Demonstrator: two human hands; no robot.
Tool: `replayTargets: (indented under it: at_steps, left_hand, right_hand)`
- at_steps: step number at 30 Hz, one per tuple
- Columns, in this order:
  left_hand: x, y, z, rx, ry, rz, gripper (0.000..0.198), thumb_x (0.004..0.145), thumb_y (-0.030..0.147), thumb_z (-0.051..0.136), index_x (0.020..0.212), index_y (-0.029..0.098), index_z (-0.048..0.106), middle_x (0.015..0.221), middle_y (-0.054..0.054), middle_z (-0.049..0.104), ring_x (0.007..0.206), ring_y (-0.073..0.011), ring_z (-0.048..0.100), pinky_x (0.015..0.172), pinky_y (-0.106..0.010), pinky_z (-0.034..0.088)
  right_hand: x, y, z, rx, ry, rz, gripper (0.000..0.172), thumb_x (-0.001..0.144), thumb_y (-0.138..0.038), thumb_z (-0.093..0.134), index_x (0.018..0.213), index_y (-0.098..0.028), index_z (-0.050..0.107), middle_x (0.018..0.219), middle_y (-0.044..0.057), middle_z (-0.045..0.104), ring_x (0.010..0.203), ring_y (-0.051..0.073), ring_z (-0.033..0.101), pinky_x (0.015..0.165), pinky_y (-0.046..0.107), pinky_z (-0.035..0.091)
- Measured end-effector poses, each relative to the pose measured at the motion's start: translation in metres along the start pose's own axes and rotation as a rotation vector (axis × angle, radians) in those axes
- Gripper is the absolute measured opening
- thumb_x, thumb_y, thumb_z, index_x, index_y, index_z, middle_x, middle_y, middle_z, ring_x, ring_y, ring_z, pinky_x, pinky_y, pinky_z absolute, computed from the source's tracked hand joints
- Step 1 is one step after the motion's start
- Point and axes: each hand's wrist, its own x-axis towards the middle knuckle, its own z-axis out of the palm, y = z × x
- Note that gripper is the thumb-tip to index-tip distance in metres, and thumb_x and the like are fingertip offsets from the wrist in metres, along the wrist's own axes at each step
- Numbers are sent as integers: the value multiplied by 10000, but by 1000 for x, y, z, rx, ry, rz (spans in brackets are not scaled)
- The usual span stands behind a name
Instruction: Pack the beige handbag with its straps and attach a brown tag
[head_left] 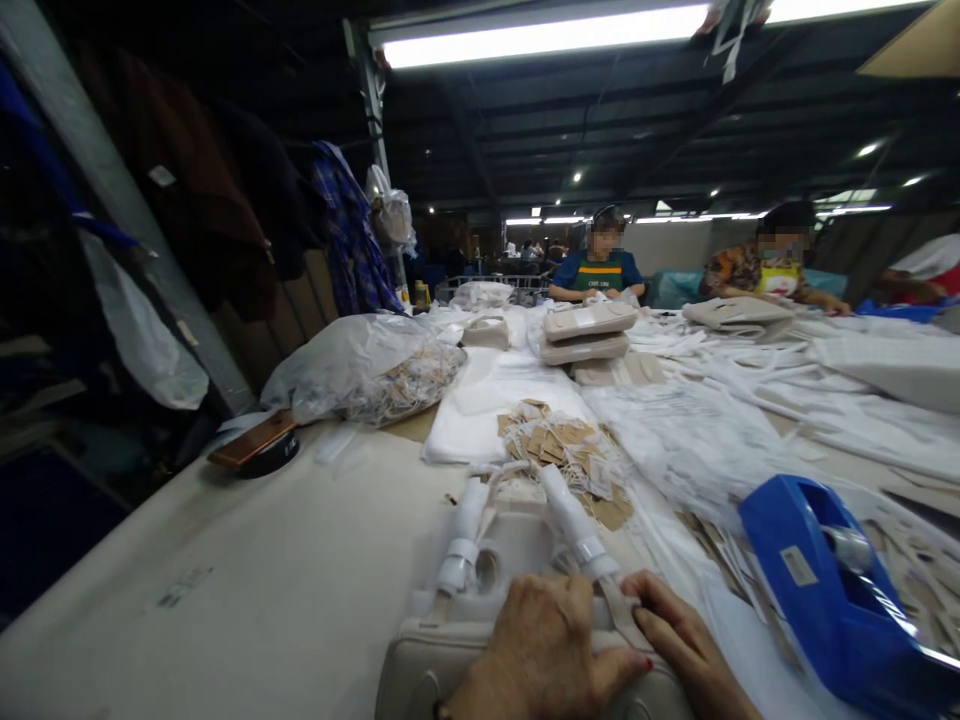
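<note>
Left hand across beige bag, cut off below; right hand at strap; left fingertips hidden, both grips unclear.

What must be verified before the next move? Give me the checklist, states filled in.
1. Left hand on the beige bag: ok, it lies across the upper part.
2. Right hand at the strap: ok, it is by the base of the right-side strap.
3. White wraps on the straps: ok, one shows on each side.
4. Blue tape dispenser apart from both hands: ok, it is on the table to the right.
5. Brown tags: ok, heaped beyond the bag.
6. Firm grip by either hand: cannot tell.
</note>
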Motion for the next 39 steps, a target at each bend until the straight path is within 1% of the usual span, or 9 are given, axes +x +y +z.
replayTargets:
  at_steps: [4,9,12,19,25,30,34,36,39]
  left_hand:
    - [-1,-5,4,26,21,15,567,771,637,495,1006,135,616,920,-111,685,867,-318,643,778,-446,513]
    - [-3,-7,4,16,25,4,564,768,634,502,1001,134,618,912,-105,685,860,-316,642,771,-448,511]
    - [-3,-6,2,23,10,5,573,772,630,498,1006,121,618,918,-115,682,854,-320,640,763,-449,511]
    - [-9,-8,-4,25,-13,-8,536,740,600,571,961,114,624,909,-125,679,873,-320,630,787,-450,497]
    - [-12,-8,-5,69,-5,16,539,714,605,603,935,114,628,907,-130,676,880,-317,622,802,-446,485]
    - [-13,-9,-1,125,-41,77,502,766,569,577,943,103,632,900,-131,684,886,-300,629,805,-408,484]
    - [-15,-9,2,168,-51,193,443,830,518,521,911,101,645,855,-129,692,843,-264,647,782,-341,480]
    - [-15,-7,3,187,-54,208,413,843,489,520,899,102,650,830,-130,693,824,-258,652,764,-325,479]
    - [-14,-5,4,199,-55,204,366,860,446,512,895,107,645,813,-125,687,800,-265,651,735,-341,488]
  right_hand:
    - [-3,1,5,67,109,29,307,781,-498,491,709,-200,496,642,-29,457,617,146,433,581,244,361]
    - [-3,11,0,82,63,58,320,770,-514,526,741,-195,538,648,-21,504,615,154,470,576,247,386]
    - [-3,14,-2,117,84,76,319,756,-513,548,738,-194,543,637,-21,499,602,151,460,561,246,386]
    - [-7,8,11,344,107,157,324,700,-504,625,716,-204,501,572,-49,453,511,115,395,484,224,337]
    - [-8,15,15,379,135,192,309,677,-472,636,711,-204,486,549,-57,433,480,107,371,460,217,302]
    - [-10,9,3,304,91,168,308,684,-465,646,699,-180,531,603,-39,481,541,115,407,517,230,326]
    - [-14,-6,-8,186,-24,149,288,719,-460,606,747,-174,597,701,1,553,662,166,491,615,267,382]
    - [-17,-11,-7,206,-58,159,335,720,-505,582,813,-185,612,748,17,584,718,197,524,660,293,405]
    - [-21,-15,5,195,-38,197,470,650,-552,646,963,-203,607,841,34,639,812,240,560,722,324,416]
